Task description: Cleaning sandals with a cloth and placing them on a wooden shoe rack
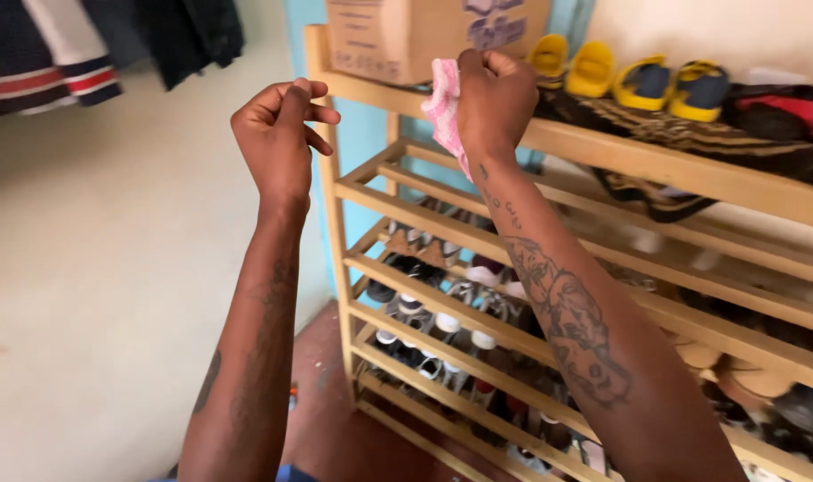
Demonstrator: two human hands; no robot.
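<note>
Pink cloth pinched in raised right hand.

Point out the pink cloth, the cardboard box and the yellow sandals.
pink cloth (444, 112), head view, on the fold hanging below the right hand (496, 94).
cardboard box (389, 36), head view, on its front face.
yellow sandals (590, 69), head view, on the heel of the second sandal.

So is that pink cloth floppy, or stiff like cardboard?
Probably floppy: the pink cloth droops in soft folds below the right hand instead of sticking out. It also looks light, since a pinch at the top seems enough to hold it. It likely won't slip easily, bunched up in the fist like that.
</note>
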